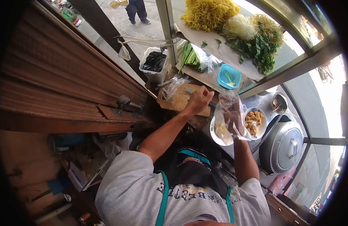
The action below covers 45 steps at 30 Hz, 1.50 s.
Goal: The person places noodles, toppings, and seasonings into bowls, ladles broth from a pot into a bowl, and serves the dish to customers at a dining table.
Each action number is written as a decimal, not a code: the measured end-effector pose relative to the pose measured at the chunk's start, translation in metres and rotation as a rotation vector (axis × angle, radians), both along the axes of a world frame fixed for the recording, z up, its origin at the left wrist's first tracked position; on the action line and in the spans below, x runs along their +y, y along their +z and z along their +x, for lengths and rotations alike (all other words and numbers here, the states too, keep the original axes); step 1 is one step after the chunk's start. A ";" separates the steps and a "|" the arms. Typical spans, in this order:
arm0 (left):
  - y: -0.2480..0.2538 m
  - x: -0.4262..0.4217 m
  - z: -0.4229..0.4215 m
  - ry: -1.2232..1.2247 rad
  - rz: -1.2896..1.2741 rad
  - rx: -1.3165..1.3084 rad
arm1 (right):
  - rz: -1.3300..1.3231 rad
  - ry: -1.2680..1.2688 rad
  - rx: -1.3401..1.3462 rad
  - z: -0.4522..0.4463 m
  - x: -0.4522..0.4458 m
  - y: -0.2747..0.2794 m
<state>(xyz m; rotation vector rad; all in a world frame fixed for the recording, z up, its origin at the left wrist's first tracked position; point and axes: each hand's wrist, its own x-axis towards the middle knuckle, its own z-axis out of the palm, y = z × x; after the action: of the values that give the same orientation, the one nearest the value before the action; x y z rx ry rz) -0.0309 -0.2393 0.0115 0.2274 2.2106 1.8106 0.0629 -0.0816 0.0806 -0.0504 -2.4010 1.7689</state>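
The clear bag [222, 115] covers the right hand [235, 113] by the bowl [214, 138]: likely light, limp, slippery, best pinched at its rim. The left hand [200, 100] curls above the board [174, 102]. Neither hand's grip can be told.

Daylight enters from the top and right sides. The road [305, 100] at right is overexposed to near white. The lid [283, 141] carries soft glare; the bag [220, 116] shows pale highlights. The panel [64, 71] at left is darker, and the lower-left area is dim with indistinct detail. Wide-angle distortion curves the frame [290, 66]. Black vignetting rounds the corners; the far edges are soft.
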 end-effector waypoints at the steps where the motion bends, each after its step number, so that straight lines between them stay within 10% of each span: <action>1: -0.002 -0.019 0.022 -0.005 -0.013 0.073 | -0.045 0.071 -0.027 -0.031 -0.011 -0.002; 5: 0.013 -0.093 0.079 0.155 0.175 -0.048 | 1.002 0.357 0.828 -0.149 -0.079 -0.003; 8: 0.007 -0.135 0.096 0.229 0.136 -0.059 | 0.648 0.379 0.495 -0.183 -0.143 0.024; 11: -0.001 -0.155 0.103 0.245 0.126 -0.099 | 0.854 0.492 0.495 -0.205 -0.187 0.054; 15: 0.000 -0.169 0.100 0.216 0.119 -0.127 | 0.690 0.626 0.738 -0.244 -0.211 0.028; 22: 0.005 -0.180 0.091 0.170 0.143 -0.106 | 0.452 0.773 0.269 -0.276 -0.213 -0.002; 26: 0.006 -0.183 0.085 0.160 0.188 -0.106 | -0.627 0.702 0.268 -0.220 -0.190 0.036; 31: 0.030 -0.164 0.076 0.300 0.495 -0.199 | -0.241 0.439 0.387 -0.118 -0.122 0.123; 33: 0.037 -0.157 0.066 0.272 0.696 -0.317 | 0.437 0.464 0.572 -0.112 -0.059 0.122; 34: 0.051 -0.152 0.062 0.220 0.839 -0.413 | 0.010 0.470 -0.018 -0.084 -0.052 0.148; 37: 0.085 -0.135 0.064 -0.377 0.593 -0.594 | 0.732 0.671 0.603 -0.087 0.007 0.071; 45: 0.051 -0.004 0.140 -0.235 0.489 -0.576 | 0.074 -0.243 -0.144 0.076 0.040 0.027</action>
<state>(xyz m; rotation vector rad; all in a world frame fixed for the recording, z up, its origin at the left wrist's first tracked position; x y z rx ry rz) 0.1093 -0.2435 0.0629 0.0429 1.2896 1.9430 0.1391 -0.0413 0.1072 -0.4540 -2.4318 1.6161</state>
